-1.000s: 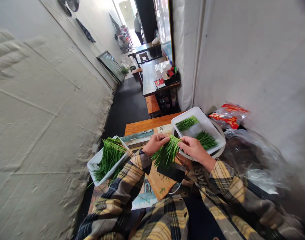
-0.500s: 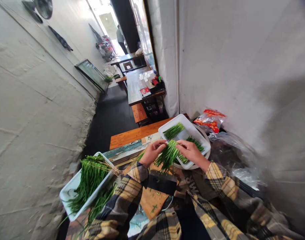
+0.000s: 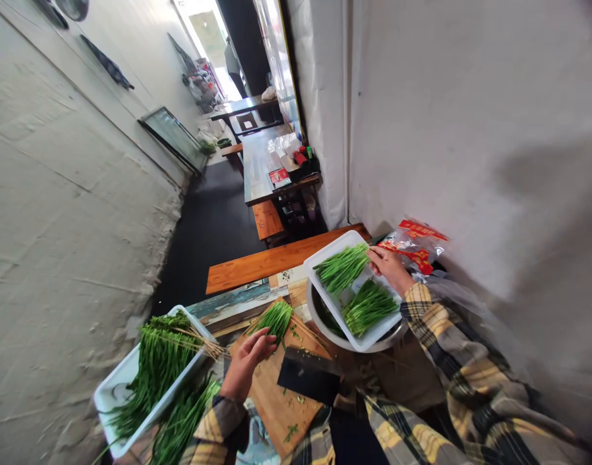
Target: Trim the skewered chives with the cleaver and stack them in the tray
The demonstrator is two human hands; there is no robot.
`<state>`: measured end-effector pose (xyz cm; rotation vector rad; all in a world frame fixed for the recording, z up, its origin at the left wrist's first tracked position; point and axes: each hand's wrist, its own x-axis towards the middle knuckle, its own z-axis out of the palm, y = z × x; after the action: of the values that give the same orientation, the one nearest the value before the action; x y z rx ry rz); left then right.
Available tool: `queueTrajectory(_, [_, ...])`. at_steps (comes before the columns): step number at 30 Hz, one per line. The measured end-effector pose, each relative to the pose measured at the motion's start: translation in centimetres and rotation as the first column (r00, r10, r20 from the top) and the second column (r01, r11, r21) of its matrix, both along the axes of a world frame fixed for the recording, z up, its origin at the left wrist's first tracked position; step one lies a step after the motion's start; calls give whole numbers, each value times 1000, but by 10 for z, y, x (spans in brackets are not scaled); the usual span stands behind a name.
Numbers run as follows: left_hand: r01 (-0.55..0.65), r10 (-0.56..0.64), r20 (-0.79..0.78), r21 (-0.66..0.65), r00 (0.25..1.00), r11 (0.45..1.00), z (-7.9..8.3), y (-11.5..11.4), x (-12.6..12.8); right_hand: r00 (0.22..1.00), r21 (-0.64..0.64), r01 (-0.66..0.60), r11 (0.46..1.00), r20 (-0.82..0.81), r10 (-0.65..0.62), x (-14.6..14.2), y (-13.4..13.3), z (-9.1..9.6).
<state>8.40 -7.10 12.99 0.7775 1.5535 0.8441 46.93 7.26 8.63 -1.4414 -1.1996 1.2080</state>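
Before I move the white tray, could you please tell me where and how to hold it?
I'd grip the white tray by its two long rims, one hand from the left, one from the right: the raised walls offer an edge, and as it holds chive bunches and sits over a metal bowl, a level lift seems safest.

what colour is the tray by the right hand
White; the tray shows best in the head view.
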Motion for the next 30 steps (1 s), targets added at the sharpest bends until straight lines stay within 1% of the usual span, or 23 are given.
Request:
queueTrajectory(3, [-41,40,-23,-56,999,998,-8,-6,-4,996,-37,-8,999,90,11,-9,25,-29])
queueTrajectory(6, [-52,49,-35,-92,998,994,-17,-9,-6,984,-46,28,999,176,-20,-20,43,-54])
queueTrajectory(8, [-51,48,-31,-109,998,993,-24,-10,-9,966,-20,76,997,248,-69,-25,51,-66])
queueTrajectory(11, [-59,57,-21,-126,998,990,-33,-9,-13,930,42,141,989,337,-147,-30,55,-77])
queueTrajectory(15, [-61,60,-10,-144,998,988,-38,-7,-12,903,96,157,983,390,-182,-31,53,-82])
queueTrajectory(19, [-45,47,16,-148,999,988,-42,-6,-9,911,131,112,985,381,-155,-26,52,-80])
queueTrajectory(23, [-39,46,45,-153,998,987,-54,-8,-14,911,166,63,984,394,-125,-21,54,-79])
queueTrajectory(26, [-40,50,60,-166,997,985,-61,-11,-18,881,196,59,979,452,-143,-24,55,-80])
queueTrajectory(30, [-51,63,64,-179,996,982,-63,-13,-18,824,239,43,970,541,-170,-33,52,-80])
